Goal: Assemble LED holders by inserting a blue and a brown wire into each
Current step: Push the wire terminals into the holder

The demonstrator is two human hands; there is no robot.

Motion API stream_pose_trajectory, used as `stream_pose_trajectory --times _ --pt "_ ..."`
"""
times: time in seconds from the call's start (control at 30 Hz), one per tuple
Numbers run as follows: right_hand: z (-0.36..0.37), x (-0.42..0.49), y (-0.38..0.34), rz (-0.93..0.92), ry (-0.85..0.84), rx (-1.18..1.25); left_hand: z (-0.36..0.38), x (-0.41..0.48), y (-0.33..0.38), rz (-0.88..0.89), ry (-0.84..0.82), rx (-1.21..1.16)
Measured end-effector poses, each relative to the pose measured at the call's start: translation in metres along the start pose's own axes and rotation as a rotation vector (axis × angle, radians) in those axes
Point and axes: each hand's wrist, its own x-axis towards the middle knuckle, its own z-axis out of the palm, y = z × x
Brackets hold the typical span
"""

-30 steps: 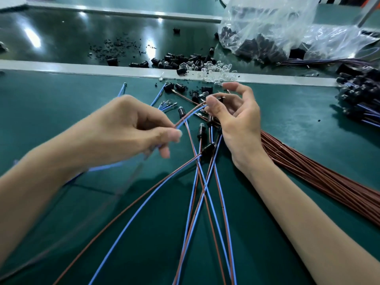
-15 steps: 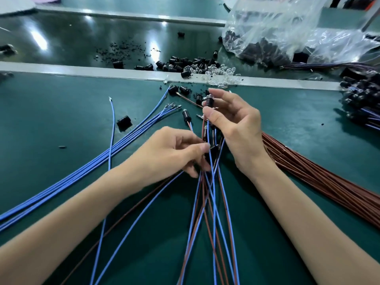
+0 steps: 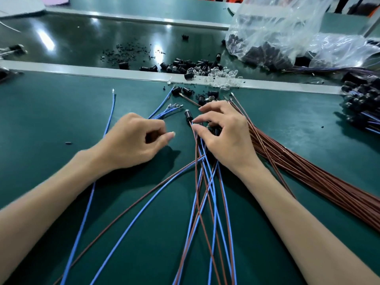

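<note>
Lit brightly from above; white glare is seen on the glossy dark far belt (image 3: 47, 40); soft shadows are cast on the matte green table (image 3: 41, 112); edges are warped.

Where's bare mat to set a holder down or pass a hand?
Free: left of the lone blue wire, up to the grey rail; also between brown wire bundle and wired-holder pile. Crowded: crossed wires at centre, loose holders at rail.
</note>
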Motion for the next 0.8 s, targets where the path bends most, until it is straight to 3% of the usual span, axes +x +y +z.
stream_pose_trajectory --times 0.07,0.13,0.3,0.53,0.67,0.8 --pt "0.001 0.001 0.000 -0.003 0.013 0.004 -0.010 0.001 -0.007 0.059 -0.074 0.083" --pt "0.001 0.001 -0.001 -0.006 0.007 0.001 -0.012 0.008 -0.014 0.035 -0.045 0.117" --pt "0.002 0.001 -0.002 -0.030 -0.012 -0.006 0.017 0.069 -0.021 -0.142 0.198 0.189" --pt "0.002 0.000 -0.002 -0.054 -0.029 -0.012 0.039 0.114 -0.039 -0.382 0.137 0.229" --pt "0.003 0.001 -0.001 -0.059 -0.027 -0.011 0.032 0.105 -0.026 -0.355 0.263 0.172" --pt "0.003 0.002 -0.001 -0.070 -0.018 -0.020 0.025 0.075 0.009 -0.164 0.285 0.037"
